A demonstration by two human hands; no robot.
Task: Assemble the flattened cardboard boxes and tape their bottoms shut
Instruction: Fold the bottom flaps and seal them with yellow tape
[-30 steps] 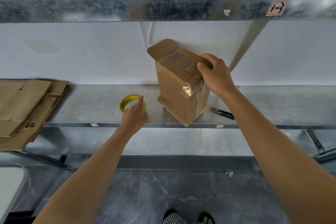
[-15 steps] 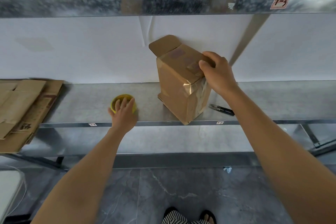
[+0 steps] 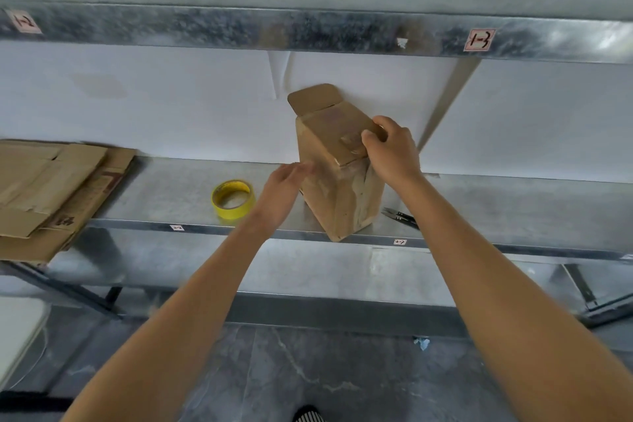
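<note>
Right grip [image 3: 390,151] curled over top right edge of box [image 3: 339,195], box standing on shelf [image 3: 513,202] directly under it. Left grip [image 3: 282,187] blurry, fingers stretched out at box's left side, contact unclear. Tape roll [image 3: 233,199] just left of left grip.

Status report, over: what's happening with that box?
Left hand open, blurred, beside cardboard box. Right hand grips its top edge; box standing on shelf. Yellow tape roll, scissors lie alongside, not blocking.
</note>
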